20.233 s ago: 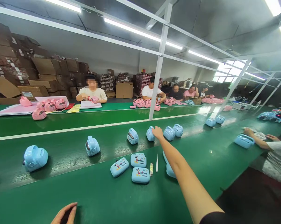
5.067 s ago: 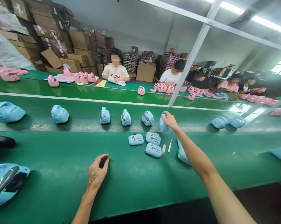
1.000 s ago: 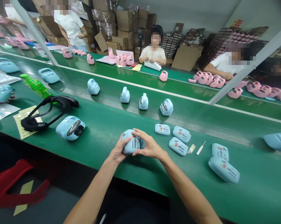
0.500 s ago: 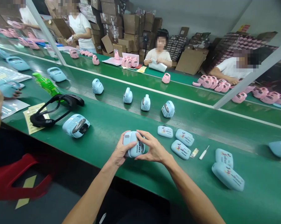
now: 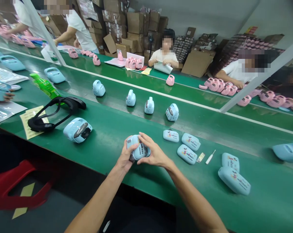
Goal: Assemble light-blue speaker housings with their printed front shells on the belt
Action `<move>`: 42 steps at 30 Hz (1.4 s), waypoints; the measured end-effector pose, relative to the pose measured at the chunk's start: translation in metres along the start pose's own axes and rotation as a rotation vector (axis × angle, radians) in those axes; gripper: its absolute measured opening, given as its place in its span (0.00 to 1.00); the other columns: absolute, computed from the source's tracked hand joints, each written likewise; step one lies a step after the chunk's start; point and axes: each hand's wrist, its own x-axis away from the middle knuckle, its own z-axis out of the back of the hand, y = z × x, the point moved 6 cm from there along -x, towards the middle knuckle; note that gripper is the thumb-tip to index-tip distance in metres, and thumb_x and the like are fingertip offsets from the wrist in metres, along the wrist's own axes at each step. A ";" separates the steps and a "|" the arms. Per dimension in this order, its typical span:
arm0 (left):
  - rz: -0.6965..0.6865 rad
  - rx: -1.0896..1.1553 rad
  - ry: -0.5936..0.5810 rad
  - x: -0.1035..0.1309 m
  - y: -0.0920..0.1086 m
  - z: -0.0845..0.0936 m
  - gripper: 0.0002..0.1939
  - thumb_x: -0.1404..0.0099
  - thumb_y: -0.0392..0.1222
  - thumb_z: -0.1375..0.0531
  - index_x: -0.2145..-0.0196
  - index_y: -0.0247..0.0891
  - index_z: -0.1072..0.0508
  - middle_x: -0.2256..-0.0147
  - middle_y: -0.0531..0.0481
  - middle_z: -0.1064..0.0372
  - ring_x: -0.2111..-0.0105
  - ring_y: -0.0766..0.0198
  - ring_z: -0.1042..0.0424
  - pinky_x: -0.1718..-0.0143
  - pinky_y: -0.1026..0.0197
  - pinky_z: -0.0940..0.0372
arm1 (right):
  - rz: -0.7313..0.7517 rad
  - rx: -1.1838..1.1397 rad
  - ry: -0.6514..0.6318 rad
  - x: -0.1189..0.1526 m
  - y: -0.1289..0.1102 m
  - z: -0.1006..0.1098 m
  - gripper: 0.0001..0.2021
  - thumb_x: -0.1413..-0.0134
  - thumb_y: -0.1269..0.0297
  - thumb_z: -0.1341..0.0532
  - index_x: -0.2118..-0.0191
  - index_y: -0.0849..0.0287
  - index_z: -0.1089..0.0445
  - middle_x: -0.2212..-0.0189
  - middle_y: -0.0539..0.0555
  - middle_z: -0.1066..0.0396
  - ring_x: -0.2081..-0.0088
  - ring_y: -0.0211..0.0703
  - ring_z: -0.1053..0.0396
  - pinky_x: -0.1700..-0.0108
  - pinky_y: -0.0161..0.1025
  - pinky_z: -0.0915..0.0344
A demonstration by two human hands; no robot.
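Note:
Both hands hold a light-blue rounded plastic device above the near edge of the green table. A cartoon print and the word "Mickey" run along its printed cover, and a darker part shows beside it on the right. My left hand grips the left side, thumb across the top. My right hand wraps the right side with thumb and fingers. To the right lie several printed light-blue covers, a small yellowish packet and a white-handled screwdriver.
A similar blue device stands at left, near a black head strap and a green bottle. Several blue devices stand in a row behind. Co-workers sit or stand across the table among pink devices. A red stool is at lower left.
The device has tilted slightly in my hands, and both hands have shifted a little left with the view. Across the table at upper left, a co-worker has leaned over to the left.

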 end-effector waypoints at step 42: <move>-0.670 -0.646 0.433 -0.058 0.027 0.036 0.29 0.33 0.55 0.57 0.72 0.38 0.21 0.70 0.39 0.22 0.66 0.50 0.25 0.58 0.51 0.33 | -0.201 -0.470 0.767 -0.024 0.056 -0.036 0.38 0.39 0.31 0.55 0.56 0.62 0.23 0.64 0.61 0.20 0.62 0.51 0.22 0.57 0.43 0.29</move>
